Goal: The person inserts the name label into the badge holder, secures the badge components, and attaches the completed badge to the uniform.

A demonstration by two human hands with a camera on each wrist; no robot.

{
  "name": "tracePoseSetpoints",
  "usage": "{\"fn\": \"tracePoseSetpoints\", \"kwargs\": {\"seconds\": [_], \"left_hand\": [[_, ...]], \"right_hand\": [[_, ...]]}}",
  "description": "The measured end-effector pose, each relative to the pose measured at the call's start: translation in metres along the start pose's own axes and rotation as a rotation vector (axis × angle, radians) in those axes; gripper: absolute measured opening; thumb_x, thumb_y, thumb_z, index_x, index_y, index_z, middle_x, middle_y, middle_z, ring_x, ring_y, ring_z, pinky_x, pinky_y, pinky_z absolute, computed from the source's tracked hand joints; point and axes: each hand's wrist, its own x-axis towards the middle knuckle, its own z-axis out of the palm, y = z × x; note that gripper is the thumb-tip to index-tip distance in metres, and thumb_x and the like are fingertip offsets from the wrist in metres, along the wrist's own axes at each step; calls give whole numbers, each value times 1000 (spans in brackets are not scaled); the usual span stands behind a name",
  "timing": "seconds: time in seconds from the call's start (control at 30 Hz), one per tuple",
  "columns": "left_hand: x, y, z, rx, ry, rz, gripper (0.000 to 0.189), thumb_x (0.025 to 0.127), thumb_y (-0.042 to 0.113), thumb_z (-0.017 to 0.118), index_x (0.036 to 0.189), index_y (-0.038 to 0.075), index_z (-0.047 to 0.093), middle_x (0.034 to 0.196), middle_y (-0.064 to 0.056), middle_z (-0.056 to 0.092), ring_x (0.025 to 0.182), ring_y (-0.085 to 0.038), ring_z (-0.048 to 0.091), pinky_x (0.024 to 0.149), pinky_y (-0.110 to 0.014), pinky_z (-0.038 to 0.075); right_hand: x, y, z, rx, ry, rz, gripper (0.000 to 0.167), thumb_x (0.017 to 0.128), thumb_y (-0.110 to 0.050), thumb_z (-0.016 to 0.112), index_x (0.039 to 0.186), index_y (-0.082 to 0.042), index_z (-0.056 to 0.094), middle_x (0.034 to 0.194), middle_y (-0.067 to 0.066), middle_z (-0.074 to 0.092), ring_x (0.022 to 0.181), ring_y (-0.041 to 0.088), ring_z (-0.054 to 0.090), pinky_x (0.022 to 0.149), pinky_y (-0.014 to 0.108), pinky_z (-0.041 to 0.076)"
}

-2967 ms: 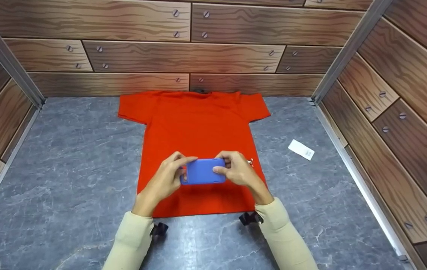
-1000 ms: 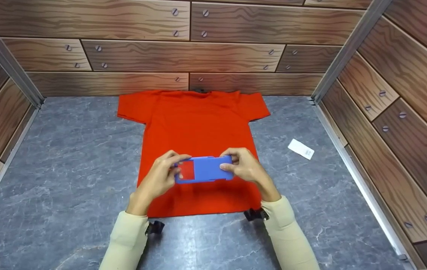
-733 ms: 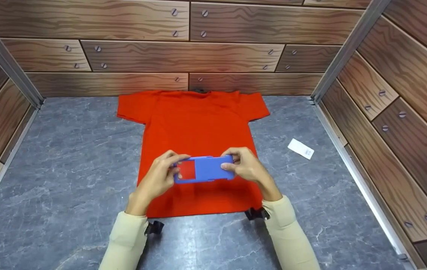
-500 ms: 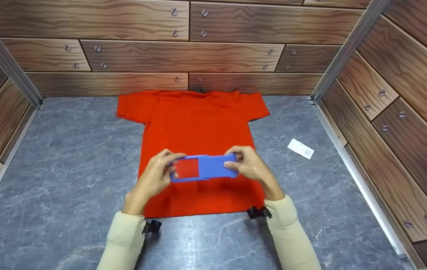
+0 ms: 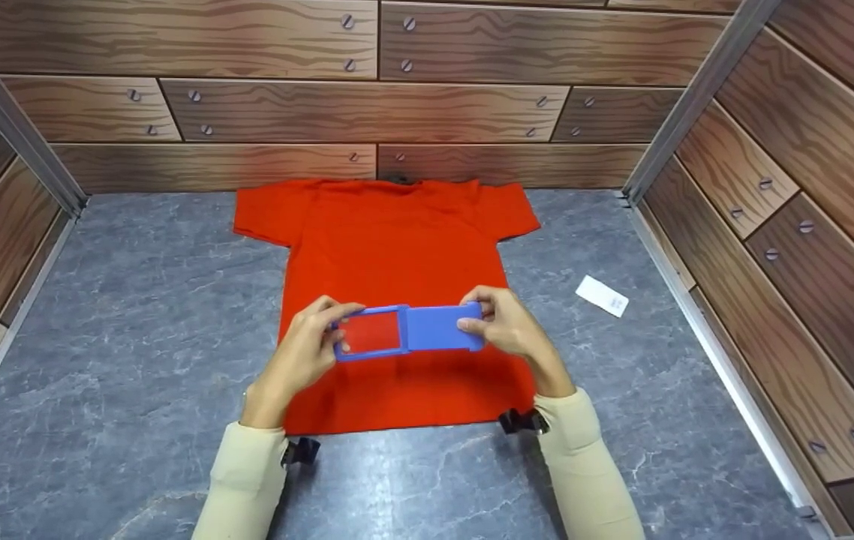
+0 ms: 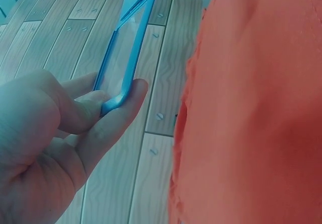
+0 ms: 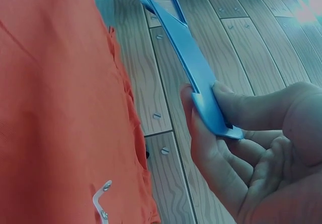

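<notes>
A blue sliding card holder (image 5: 442, 328) is held level above a red T-shirt (image 5: 397, 255). It is drawn out lengthwise: a framed clear window on the left, a solid blue slide on the right. My left hand (image 5: 305, 341) pinches the window frame's outer end between thumb and fingers; the left wrist view shows this grip on the blue frame (image 6: 132, 58). With thumb on the face and fingers behind, my right hand (image 5: 508, 322) grips the slide's outer end. In the right wrist view the slide (image 7: 193, 58) still meets the frame at its inner end.
A white tag (image 5: 602, 296) with small print lies on the grey marbled surface (image 5: 164, 315) to the right of the shirt. A small silvery metal piece (image 7: 103, 201) rests on the shirt. Wood-patterned walls (image 5: 367, 112) stand at the back and both sides.
My hands have moved apart, the left leftward and the right rightward. The slide has come further out of the frame, so more of the clear window shows red shirt through it.
</notes>
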Motion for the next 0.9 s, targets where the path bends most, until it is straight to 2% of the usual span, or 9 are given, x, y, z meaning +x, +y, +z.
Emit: {"fn": "tracePoseSetpoints", "kwargs": {"seconds": [0.3, 0.57, 0.73, 0.9], "left_hand": [[0, -4, 1, 5, 4, -25, 44, 91, -19, 58, 128, 3, 71, 95, -14, 59, 70, -15, 69, 68, -27, 61], [0, -9, -5, 25, 27, -48, 43, 92, -18, 58, 127, 3, 71, 95, -12, 59, 69, -14, 68, 68, -26, 60], [-1, -9, -8, 32, 44, -68, 44, 91, -19, 59, 127, 4, 72, 96, -10, 60, 70, -13, 66, 70, -26, 59], [-1, -8, -9, 23, 35, -75, 44, 91, -18, 59, 127, 5, 71, 96, -11, 60, 71, -13, 66, 71, -28, 60]], "right_hand": [[0, 4, -4, -15, -13, 13, 15, 90, 2, 74, 103, 7, 68, 88, 17, 68, 71, 19, 66, 65, 25, 57], [0, 4, -8, -17, -14, 7, 15, 91, 1, 74, 104, 7, 68, 92, 21, 70, 74, 21, 68, 65, 27, 58], [1, 8, -9, -10, -19, 7, 14, 91, 3, 73, 103, 8, 67, 90, 20, 70, 72, 20, 67, 65, 26, 57], [4, 14, -6, -19, -13, 38, 14, 90, 3, 74, 102, 8, 68, 87, 17, 70, 69, 17, 64, 62, 24, 55]]}}
